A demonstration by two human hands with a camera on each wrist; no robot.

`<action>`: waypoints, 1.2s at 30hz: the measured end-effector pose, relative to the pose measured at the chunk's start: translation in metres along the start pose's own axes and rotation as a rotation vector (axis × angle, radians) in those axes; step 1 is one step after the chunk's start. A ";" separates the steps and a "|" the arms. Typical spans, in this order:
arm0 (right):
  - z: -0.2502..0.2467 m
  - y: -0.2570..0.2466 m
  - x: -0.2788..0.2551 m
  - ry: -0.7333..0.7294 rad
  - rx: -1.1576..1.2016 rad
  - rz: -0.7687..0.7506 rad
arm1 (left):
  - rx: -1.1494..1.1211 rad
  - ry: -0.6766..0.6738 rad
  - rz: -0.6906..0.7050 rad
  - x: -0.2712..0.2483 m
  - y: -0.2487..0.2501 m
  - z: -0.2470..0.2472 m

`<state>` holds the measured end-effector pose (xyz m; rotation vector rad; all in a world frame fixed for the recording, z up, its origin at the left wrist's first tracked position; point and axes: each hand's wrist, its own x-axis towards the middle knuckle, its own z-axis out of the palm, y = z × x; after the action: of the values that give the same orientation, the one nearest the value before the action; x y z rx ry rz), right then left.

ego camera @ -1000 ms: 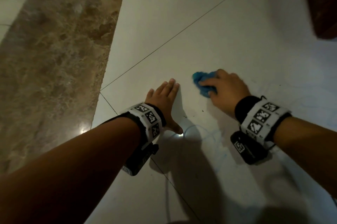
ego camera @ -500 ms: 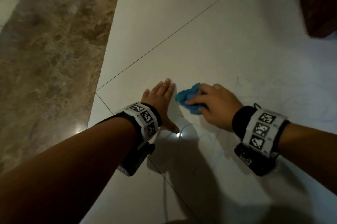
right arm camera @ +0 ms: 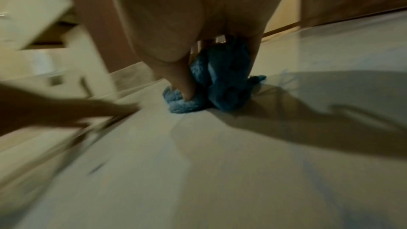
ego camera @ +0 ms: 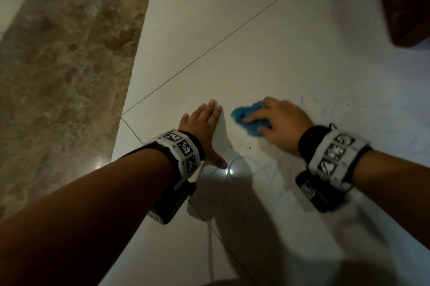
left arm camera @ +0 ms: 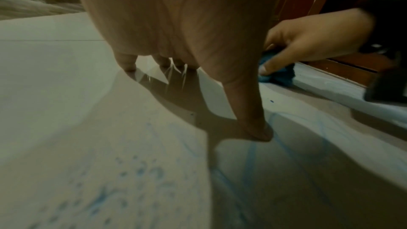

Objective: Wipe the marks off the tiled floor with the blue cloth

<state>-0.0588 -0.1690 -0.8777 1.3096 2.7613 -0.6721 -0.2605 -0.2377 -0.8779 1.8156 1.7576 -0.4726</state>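
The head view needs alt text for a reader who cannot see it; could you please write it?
A right hand grips a crumpled blue cloth on a pale tiled floor bearing faint blue marks. The left hand rests flat beside it; brown marble borders the tiles.

Marked tiled floor (ego camera: 267, 36) under blue cloth (ego camera: 246, 118)

Dim, yellowish indoor light throughout. In the head view a small bright glare spot sits on the glossy white tiled floor (ego camera: 232, 171), and another on the polished brown marble strip (ego camera: 58, 90). Long, soft shadows of both arms fall toward the viewer. The right hand (ego camera: 279, 120) is motion-blurred; the right wrist view is smeared at its left edge. Wide-angle bending curves the tile lines.
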 end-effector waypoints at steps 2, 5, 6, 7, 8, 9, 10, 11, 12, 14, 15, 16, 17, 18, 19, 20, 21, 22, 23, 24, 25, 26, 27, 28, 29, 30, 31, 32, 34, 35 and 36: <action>-0.010 0.029 0.019 0.094 0.069 0.139 | -0.003 -0.004 -0.003 -0.001 0.000 0.000; -0.009 0.045 0.021 0.164 0.072 0.279 | 0.007 -0.005 0.000 -0.001 0.000 0.001; -0.002 0.037 0.015 0.171 0.058 0.251 | 0.007 -0.004 -0.002 -0.001 0.000 0.001; 0.007 0.023 0.006 0.153 0.040 0.191 | 0.004 -0.004 -0.004 0.000 0.000 0.001; 0.014 0.008 -0.006 0.129 0.021 0.094 | 0.000 -0.006 -0.006 0.000 0.000 0.000; 0.018 -0.005 -0.015 0.072 0.009 0.005 | -0.001 -0.009 -0.008 0.000 0.001 0.000; 0.020 -0.010 -0.019 0.020 -0.004 -0.061 | 0.001 -0.010 -0.009 0.000 0.001 -0.001; 0.014 -0.008 -0.015 -0.012 -0.012 -0.082 | 0.001 -0.009 -0.008 0.000 0.001 -0.001; 0.009 0.001 -0.007 0.011 -0.011 -0.061 | -0.001 -0.007 -0.009 0.000 0.001 -0.001; 0.000 0.029 0.013 0.116 0.035 0.114 | 0.001 -0.003 -0.012 -0.001 0.001 0.000; -0.006 0.042 0.019 0.160 0.080 0.202 | 0.007 -0.004 -0.012 -0.001 0.001 0.000; -0.007 0.049 0.022 0.196 0.124 0.253 | 0.012 -0.006 -0.011 -0.001 0.001 0.000; -0.007 0.046 0.021 0.204 0.134 0.267 | 0.018 -0.007 -0.009 -0.002 0.001 0.000; -0.003 0.037 0.019 0.176 0.098 0.231 | 0.023 -0.006 -0.006 -0.003 0.000 0.000; 0.002 0.023 0.014 0.132 0.058 0.170 | 0.024 -0.004 -0.005 -0.003 0.001 0.000; 0.007 0.007 0.007 0.095 0.031 0.094 | 0.025 -0.005 -0.005 -0.003 0.001 0.000; 0.013 -0.006 0.000 0.062 0.006 0.003 | 0.029 -0.011 -0.006 -0.003 0.001 -0.001; 0.019 -0.016 -0.007 0.033 -0.018 -0.085 | 0.035 -0.017 -0.008 -0.003 0.002 -0.001; 0.022 -0.022 -0.011 0.006 -0.030 -0.143 | 0.041 -0.021 -0.011 -0.003 0.002 -0.001; 0.019 -0.022 -0.011 -0.020 -0.031 -0.162 | 0.046 -0.022 -0.011 -0.003 0.003 -0.001; 0.013 -0.018 -0.007 -0.034 -0.040 -0.145 | 0.046 -0.020 -0.011 -0.004 0.003 -0.001; 0.009 -0.010 0.001 -0.014 -0.042 -0.107 | 0.040 -0.015 -0.011 -0.004 0.002 -0.001; 0.004 0.002 0.012 0.014 -0.025 -0.042 | 0.028 -0.011 -0.010 -0.003 0.002 -0.001; -0.002 0.014 0.022 0.051 0.009 0.037 | 0.018 -0.008 -0.010 -0.004 0.001 -0.001; -0.005 0.025 0.031 0.100 0.043 0.114 | 0.013 -0.007 -0.008 -0.004 0.001 -0.001; -0.006 0.031 0.036 0.143 0.066 0.193 | 0.010 -0.009 -0.007 -0.004 0.001 -0.001; -0.004 0.030 0.036 0.161 0.037 0.238 | 0.011 -0.011 -0.006 -0.005 0.001 -0.001; -0.001 0.023 0.032 0.139 -0.007 0.248 | 0.015 -0.012 -0.007 -0.005 0.002 -0.002; 0.009 -0.005 0.014 0.064 -0.062 0.121 | 0.029 -0.002 -0.016 -0.005 0.003 -0.004; 0.012 -0.019 0.003 0.031 -0.076 0.007 | 0.044 0.006 -0.025 -0.004 0.004 -0.006; 0.016 -0.026 -0.005 -0.001 -0.073 -0.088 | 0.066 0.015 -0.034 -0.003 0.006 -0.008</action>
<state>-0.0777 -0.1932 -0.8816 1.1805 2.8272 -0.5697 -0.2560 -0.2355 -0.8689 1.8417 1.8051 -0.5371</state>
